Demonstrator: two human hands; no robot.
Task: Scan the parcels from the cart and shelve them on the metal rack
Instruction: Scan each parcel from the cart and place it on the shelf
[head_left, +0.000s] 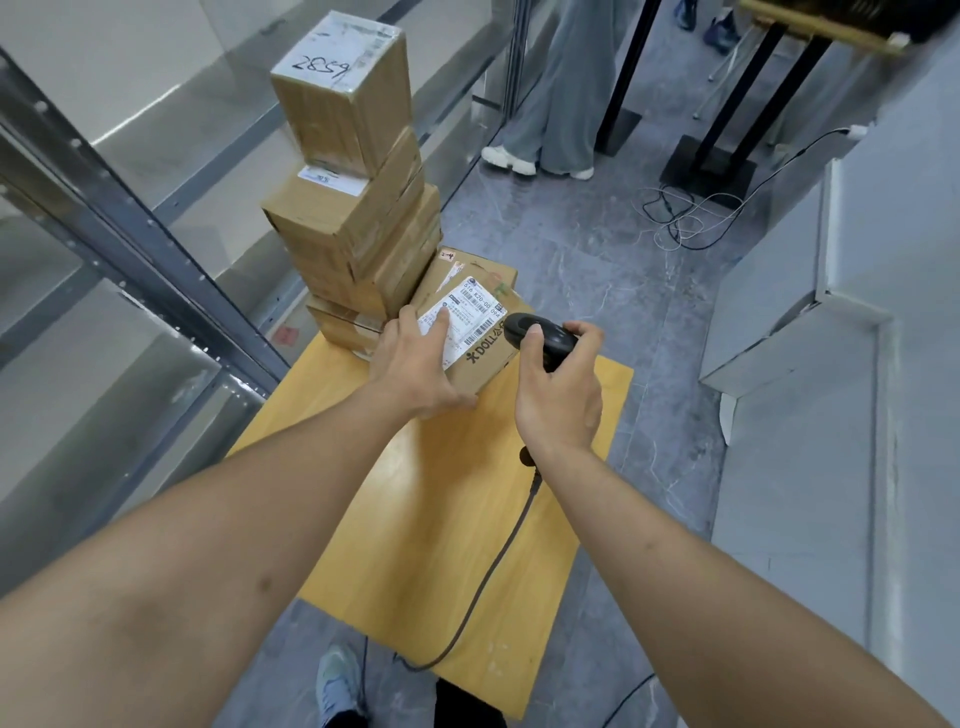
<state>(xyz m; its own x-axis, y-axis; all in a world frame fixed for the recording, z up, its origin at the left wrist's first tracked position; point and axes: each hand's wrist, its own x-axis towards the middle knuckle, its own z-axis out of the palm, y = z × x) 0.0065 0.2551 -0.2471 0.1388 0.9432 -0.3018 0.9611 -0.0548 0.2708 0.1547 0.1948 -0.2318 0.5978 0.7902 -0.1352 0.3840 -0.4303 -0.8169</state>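
Observation:
A brown cardboard parcel (480, 312) with a white shipping label lies on the yellow wooden cart top (447, 499). My left hand (415, 364) grips its near left corner, thumb on the label. My right hand (558, 384) holds a black corded barcode scanner (540, 338), its head just right of the label's barcode. Left of the parcel rises a tall stack of cardboard boxes (353, 218); the top box is marked 2859. The grey metal rack (130, 244) runs along the left side.
The scanner cable (488, 582) trails across the cart to the floor. A person in wide grey trousers (561, 93) stands at the back. Black stand bases and loose cables (691, 213) lie on the floor beyond. A grey counter (831, 312) fills the right.

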